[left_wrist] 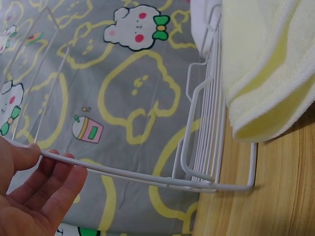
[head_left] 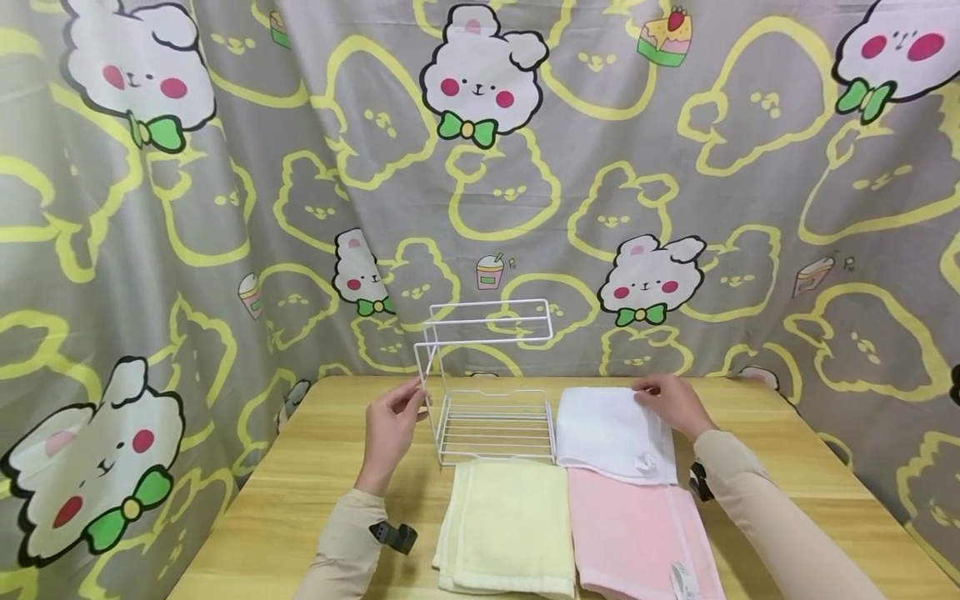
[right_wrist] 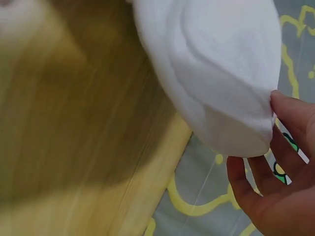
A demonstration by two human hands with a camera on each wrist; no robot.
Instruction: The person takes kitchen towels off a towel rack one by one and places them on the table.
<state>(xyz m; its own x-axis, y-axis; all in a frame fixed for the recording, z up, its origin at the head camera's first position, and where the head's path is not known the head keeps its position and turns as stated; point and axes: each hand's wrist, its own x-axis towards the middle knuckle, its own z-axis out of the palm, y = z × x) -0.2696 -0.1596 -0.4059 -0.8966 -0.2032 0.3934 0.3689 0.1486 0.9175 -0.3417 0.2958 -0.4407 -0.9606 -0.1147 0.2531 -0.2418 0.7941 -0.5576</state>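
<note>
A white wire rack (head_left: 487,342) with an upper and a lower tier stands toward the back of the table. My left hand (head_left: 393,425) pinches its left upright between thumb and fingers; the left wrist view shows the thin bar (left_wrist: 113,170) in that grip. To the rack's right lies a folded white towel (head_left: 607,433), its near edge over a folded pink towel (head_left: 637,533). With thumb and fingers, my right hand (head_left: 675,404) pinches the white towel's far right corner. A folded yellow towel (head_left: 513,525) lies in front of the rack, left of the pink one.
The wooden table (head_left: 277,500) ends at the back against a grey patterned curtain (head_left: 525,192), which also hangs along the left and right sides. A white label (head_left: 682,581) shows on the pink towel and another (head_left: 645,463) on the white towel.
</note>
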